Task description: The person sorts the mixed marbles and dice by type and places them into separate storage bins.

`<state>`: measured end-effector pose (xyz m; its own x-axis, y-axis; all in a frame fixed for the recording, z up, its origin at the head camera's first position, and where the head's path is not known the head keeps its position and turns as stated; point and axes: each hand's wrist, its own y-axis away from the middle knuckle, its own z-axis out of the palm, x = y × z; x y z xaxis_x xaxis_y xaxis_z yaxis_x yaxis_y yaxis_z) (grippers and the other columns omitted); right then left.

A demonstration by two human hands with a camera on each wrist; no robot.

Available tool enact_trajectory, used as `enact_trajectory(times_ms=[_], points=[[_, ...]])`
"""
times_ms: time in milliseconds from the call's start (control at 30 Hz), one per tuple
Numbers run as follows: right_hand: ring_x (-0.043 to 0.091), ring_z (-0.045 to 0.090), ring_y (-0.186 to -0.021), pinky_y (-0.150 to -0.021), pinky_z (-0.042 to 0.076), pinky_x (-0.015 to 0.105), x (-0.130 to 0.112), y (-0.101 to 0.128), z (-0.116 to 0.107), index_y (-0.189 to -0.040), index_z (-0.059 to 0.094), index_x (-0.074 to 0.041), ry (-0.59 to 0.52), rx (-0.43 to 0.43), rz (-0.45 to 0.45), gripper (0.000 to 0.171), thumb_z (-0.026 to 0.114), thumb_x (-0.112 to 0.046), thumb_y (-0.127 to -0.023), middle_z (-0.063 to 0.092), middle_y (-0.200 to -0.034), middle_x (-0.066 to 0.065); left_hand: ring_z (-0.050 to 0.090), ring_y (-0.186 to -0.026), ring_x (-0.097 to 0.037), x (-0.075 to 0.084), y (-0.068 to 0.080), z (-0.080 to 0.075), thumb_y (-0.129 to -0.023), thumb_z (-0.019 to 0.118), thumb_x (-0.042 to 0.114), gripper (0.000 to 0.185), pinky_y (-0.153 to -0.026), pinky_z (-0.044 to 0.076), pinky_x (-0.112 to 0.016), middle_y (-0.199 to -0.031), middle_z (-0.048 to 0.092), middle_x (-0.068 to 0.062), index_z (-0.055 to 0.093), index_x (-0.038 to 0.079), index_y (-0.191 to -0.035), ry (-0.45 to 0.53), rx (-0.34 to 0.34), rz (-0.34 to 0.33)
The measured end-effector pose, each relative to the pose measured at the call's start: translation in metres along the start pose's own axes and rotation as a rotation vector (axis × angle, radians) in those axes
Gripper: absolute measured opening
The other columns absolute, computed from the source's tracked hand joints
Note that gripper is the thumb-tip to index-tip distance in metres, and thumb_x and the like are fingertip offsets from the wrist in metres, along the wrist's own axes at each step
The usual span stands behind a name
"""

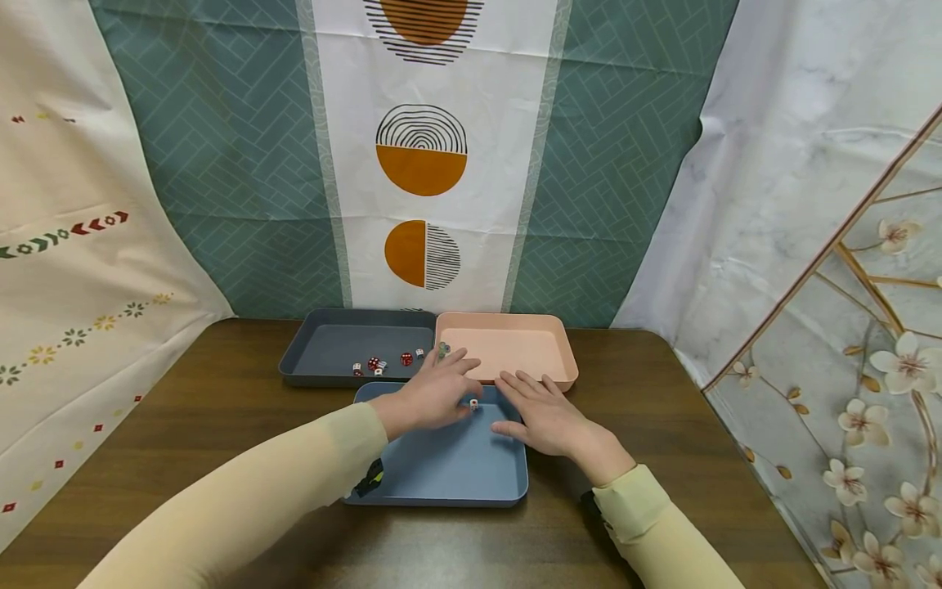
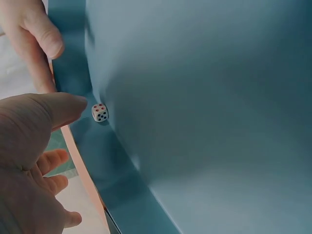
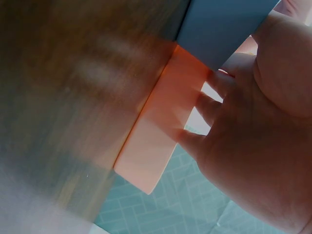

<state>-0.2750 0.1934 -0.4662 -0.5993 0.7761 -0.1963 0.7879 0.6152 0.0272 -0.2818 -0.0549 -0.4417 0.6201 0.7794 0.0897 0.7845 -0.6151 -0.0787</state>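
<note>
A single white die [image 1: 474, 403] [image 2: 100, 112] lies in the far corner of the blue tray [image 1: 449, 478] [image 2: 204, 97]. My left hand [image 1: 434, 393] [image 2: 29, 146] hovers over that corner with fingers spread and relaxed; its thumb tip is right beside the die, holding nothing. My right hand [image 1: 540, 413] [image 3: 253, 146] rests flat, fingers straight, over the blue tray's far right edge, next to the pink tray [image 1: 508, 348] [image 3: 161, 126]. Several red and white dice [image 1: 379, 363] lie in the dark grey tray [image 1: 324, 343].
The three trays sit together on a brown wooden table [image 1: 221, 409] backed by patterned curtains [image 1: 419, 164]. A small greenish die [image 1: 444, 349] lies at the pink tray's left edge, just beyond my left fingertips.
</note>
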Motion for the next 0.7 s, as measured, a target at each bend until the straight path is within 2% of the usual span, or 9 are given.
enact_trajectory(times_ms=[200, 400, 700], points=[[0.034, 0.020, -0.168, -0.133, 0.011, 0.066, 0.000, 0.000, 0.000, -0.175, 0.032, -0.010, -0.006, -0.001, 0.000, 0.084, 0.059, -0.057, -0.111, 0.028, -0.181, 0.009, 0.036, -0.161, -0.046, -0.002, -0.002, 0.005, -0.098, 0.088, 0.023, 0.031, -0.124, 0.019, -0.081, -0.165, 0.054, -0.015, 0.084, 0.021, -0.128, -0.006, 0.002, 0.001], [0.035, 0.021, -0.168, -0.133, 0.011, 0.066, 0.000, 0.000, 0.000, -0.175, 0.033, -0.009, -0.010, 0.004, -0.006, 0.084, 0.060, -0.057, -0.111, 0.028, -0.181, 0.009, 0.036, -0.161, -0.045, -0.003, -0.002, 0.009, -0.097, 0.089, 0.023, 0.029, -0.126, 0.016, -0.079, -0.164, 0.055, -0.014, 0.085, 0.021, -0.126, -0.032, 0.003, -0.009], [0.035, 0.021, -0.168, -0.133, 0.011, 0.066, 0.000, 0.000, 0.000, -0.175, 0.033, -0.009, -0.014, 0.010, -0.009, 0.084, 0.060, -0.056, -0.111, 0.029, -0.181, 0.009, 0.038, -0.160, -0.043, -0.004, -0.003, 0.012, -0.096, 0.090, 0.021, 0.021, -0.125, 0.021, -0.079, -0.163, 0.057, -0.012, 0.086, 0.025, -0.116, -0.064, 0.010, -0.011]])
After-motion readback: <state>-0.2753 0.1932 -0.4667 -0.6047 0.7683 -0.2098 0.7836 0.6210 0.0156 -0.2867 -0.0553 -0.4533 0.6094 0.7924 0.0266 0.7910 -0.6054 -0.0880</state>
